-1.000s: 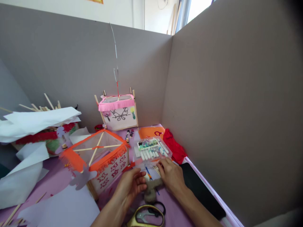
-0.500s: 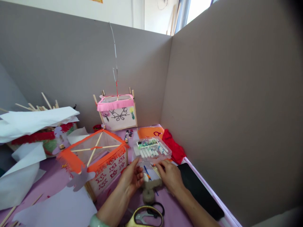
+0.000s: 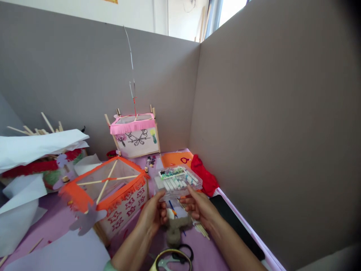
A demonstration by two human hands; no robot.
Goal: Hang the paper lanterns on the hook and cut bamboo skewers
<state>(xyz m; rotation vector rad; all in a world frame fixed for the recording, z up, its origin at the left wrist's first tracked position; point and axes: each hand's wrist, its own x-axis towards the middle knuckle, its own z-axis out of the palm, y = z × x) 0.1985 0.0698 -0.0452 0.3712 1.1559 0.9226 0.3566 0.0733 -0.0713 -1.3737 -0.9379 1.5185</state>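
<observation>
L hand [image 3: 156, 210] nr lump [image 3: 174, 230], R hand [image 3: 202, 210] nr sticks [image 3: 202, 231] (grip unclear).

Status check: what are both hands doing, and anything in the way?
Left hand, right hand: loosely curled, apparently empty. Wooden sticks partly hidden by right hand. Grey-brown lump low between them. Possible obstacle: scissors on lump's near side.

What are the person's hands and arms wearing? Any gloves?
No gloves! The left hand and right hand are bare, and no sleeves cover the forearms in view. A pale green band peeks out by the left forearm, maybe a cuff or bangle.
</observation>
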